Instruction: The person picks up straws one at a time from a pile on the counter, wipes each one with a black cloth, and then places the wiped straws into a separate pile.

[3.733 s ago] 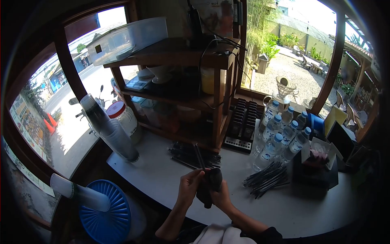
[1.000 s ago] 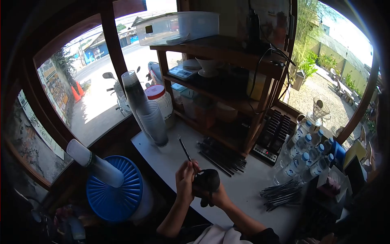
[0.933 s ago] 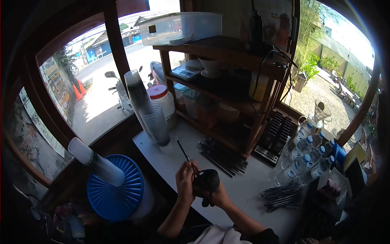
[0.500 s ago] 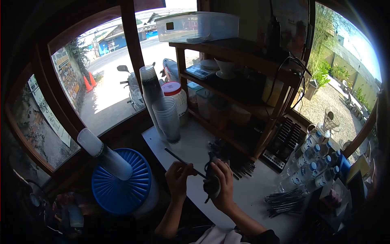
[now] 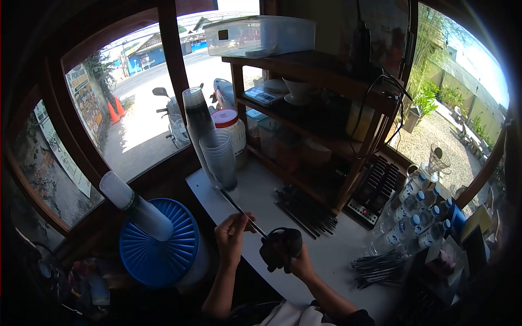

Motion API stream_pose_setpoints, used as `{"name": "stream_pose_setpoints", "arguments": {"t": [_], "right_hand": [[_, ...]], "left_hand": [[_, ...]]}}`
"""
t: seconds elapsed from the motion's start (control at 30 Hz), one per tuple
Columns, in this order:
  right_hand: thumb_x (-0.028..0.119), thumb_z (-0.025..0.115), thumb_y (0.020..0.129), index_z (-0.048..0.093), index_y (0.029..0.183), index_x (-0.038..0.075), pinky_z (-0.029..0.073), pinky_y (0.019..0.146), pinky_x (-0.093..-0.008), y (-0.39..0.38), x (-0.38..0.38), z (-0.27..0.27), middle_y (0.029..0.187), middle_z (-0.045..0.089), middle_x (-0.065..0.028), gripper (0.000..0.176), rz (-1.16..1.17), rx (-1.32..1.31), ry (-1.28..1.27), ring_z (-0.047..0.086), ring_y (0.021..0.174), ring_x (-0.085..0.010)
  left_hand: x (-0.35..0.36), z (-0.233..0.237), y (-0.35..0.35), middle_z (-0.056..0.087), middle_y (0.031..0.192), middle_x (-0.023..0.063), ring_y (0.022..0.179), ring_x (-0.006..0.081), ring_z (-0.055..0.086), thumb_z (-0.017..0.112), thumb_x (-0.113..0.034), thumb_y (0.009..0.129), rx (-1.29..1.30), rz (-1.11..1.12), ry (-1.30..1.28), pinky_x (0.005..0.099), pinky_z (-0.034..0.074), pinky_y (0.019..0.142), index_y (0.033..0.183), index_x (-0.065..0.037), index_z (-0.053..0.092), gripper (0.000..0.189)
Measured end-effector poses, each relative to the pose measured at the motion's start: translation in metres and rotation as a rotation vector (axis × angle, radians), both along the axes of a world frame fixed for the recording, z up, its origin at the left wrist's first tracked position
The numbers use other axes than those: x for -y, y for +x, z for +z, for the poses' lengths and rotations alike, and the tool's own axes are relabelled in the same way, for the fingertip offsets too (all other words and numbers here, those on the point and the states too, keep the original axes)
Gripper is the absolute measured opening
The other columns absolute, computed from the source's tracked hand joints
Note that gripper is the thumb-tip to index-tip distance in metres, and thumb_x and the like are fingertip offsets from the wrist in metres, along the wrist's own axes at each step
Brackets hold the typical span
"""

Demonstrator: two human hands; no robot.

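Black straw (image 5: 231, 201): slanting rightward toward the dark object (image 5: 281, 245) gripped in the right hand (image 5: 304, 266), being pinched mid-length by the left hand's (image 5: 230, 239) fingers.

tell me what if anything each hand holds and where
Left hand: thin dark stick, pinched near its middle. Right hand: black object, around its near right side; fingers mostly hidden.

Bright sun comes in through windows (image 5: 130, 81). Road outside glares white. Room inside is dim, dark under shelf (image 5: 304, 65). Soft gray light on surface (image 5: 337, 261). Picture bends near edges, corners black. Small far things look fuzzy.
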State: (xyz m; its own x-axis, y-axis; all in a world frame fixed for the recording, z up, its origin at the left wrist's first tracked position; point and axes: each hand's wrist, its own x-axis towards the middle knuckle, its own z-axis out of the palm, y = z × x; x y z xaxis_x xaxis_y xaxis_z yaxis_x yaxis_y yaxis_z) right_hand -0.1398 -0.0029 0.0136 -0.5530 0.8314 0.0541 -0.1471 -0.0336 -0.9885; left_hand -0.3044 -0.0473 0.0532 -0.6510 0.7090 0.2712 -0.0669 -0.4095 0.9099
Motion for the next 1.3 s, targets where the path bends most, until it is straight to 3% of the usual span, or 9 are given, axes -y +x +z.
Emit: {"name": "stream_pose_setpoints", "arguments": {"t": [0.2, 0.3, 0.4, 0.6, 0.67, 0.8, 0.97, 1.1, 1.3], "right_hand": [[0.022, 0.068, 0.086, 0.064, 0.091, 0.005, 0.04, 0.041, -0.023, 0.009, -0.009, 0.002, 0.068, 0.061, -0.0014, 0.019, 0.121, 0.162, 0.069, 0.054, 0.053, -0.0062], [0.02, 0.07, 0.085, 0.064, 0.092, 0.004, 0.042, 0.044, -0.0241, 0.014, -0.022, 0.0, 0.072, 0.063, -0.0017, 0.018, 0.107, 0.119, 0.514, 0.055, 0.057, -0.0066], [0.018, 0.07, 0.084, 0.063, 0.091, 0.004, 0.046, 0.052, -0.0252, 0.033, -0.019, 0.04, 0.074, 0.063, -0.0025, 0.017, -0.007, 0.338, 0.068, 0.057, 0.063, -0.0081], [0.016, 0.07, 0.085, 0.061, 0.095, 0.0, 0.049, 0.066, -0.0272, 0.041, -0.038, 0.036, 0.081, 0.065, -0.0043, 0.02, -0.261, 0.061, 0.101, 0.059, 0.072, -0.0102], [0.015, 0.07, 0.085, 0.061, 0.095, 0.001, 0.049, 0.067, -0.0278, 0.037, -0.036, 0.044, 0.082, 0.066, -0.0046, 0.02, -0.252, 0.029, 0.098, 0.06, 0.074, -0.0106], [0.015, 0.071, 0.083, 0.062, 0.093, 0.001, 0.05, 0.066, -0.0279, 0.025, -0.028, 0.037, 0.078, 0.064, -0.0041, 0.02, -0.147, 0.156, 0.315, 0.059, 0.072, -0.0103], [0.019, 0.073, 0.082, 0.062, 0.095, 0.001, 0.05, 0.071, -0.0281, 0.016, -0.025, 0.021, 0.084, 0.066, -0.0057, 0.025, -0.032, 0.232, 0.379, 0.06, 0.076, -0.0112], [0.017, 0.072, 0.082, 0.062, 0.098, 0.001, 0.05, 0.07, -0.0286, 0.014, -0.032, 0.002, 0.085, 0.065, -0.0056, 0.025, -0.046, 0.237, 0.277, 0.06, 0.076, -0.0111], [0.014, 0.07, 0.084, 0.06, 0.103, 0.001, 0.05, 0.07, -0.0278, 0.011, -0.043, -0.007, 0.085, 0.064, -0.0043, 0.026, -0.141, 0.151, 0.202, 0.059, 0.076, -0.0103]], "left_hand": [[-0.003, -0.013, 0.008, 0.067, 0.083, 0.0092, 0.073, 0.0136, 0.064, 0.065, -0.011, 0.089, 0.154, 0.088, 0.074, 0.0274, 0.052, 0.06, 0.092, 0.004, 0.065, 0.016], [-0.01, -0.003, 0.006, 0.064, 0.078, 0.0056, 0.067, 0.0104, 0.06, 0.066, -0.011, 0.087, 0.548, 0.326, 0.198, 0.0246, 0.049, 0.059, 0.087, 0.001, 0.064, 0.012], [-0.003, -0.012, -0.018, 0.061, 0.073, 0.0025, 0.063, 0.0085, 0.056, 0.069, -0.013, 0.086, 0.132, 0.147, -0.053, 0.0222, 0.046, 0.058, 0.085, -0.002, 0.063, 0.013], [-0.017, -0.069, 0.016, 0.065, 0.068, 0.0048, 0.06, 0.0104, 0.061, 0.076, -0.018, 0.078, -0.658, -0.458, -0.484, 0.0245, 0.047, 0.057, 0.085, 0.001, 0.065, 0.023], [-0.023, -0.089, 0.042, 0.065, 0.076, 0.0067, 0.066, 0.0126, 0.061, 0.074, -0.017, 0.079, -0.708, -0.642, -0.59, 0.0283, 0.048, 0.062, 0.088, 0.0, 0.064, 0.022], [-0.045, -0.167, 0.076, 0.064, 0.094, 0.01, 0.081, 0.0203, 0.061, 0.072, -0.016, 0.077, -0.714, -0.377, -0.173, 0.0321, 0.049, 0.073, 0.098, -0.001, 0.061, 0.028], [-0.08, -0.22, 0.047, 0.061, 0.104, 0.0133, 0.094, 0.0259, 0.059, 0.071, -0.015, 0.075, -0.34, -0.574, -0.089, 0.0338, 0.047, 0.082, 0.102, -0.001, 0.059, 0.033], [-0.086, -0.111, 0.019, 0.06, 0.111, 0.0161, 0.111, 0.0319, 0.053, 0.064, -0.01, 0.077, -0.713, -0.418, -0.014, 0.0371, 0.044, 0.094, 0.108, -0.002, 0.061, 0.033], [-0.092, -0.102, 0.017, 0.061, 0.112, 0.0107, 0.11, 0.0297, 0.053, 0.056, 0.001, 0.079, -0.886, -0.405, -0.322, 0.0376, 0.045, 0.094, 0.112, -0.006, 0.062, 0.034]]}}
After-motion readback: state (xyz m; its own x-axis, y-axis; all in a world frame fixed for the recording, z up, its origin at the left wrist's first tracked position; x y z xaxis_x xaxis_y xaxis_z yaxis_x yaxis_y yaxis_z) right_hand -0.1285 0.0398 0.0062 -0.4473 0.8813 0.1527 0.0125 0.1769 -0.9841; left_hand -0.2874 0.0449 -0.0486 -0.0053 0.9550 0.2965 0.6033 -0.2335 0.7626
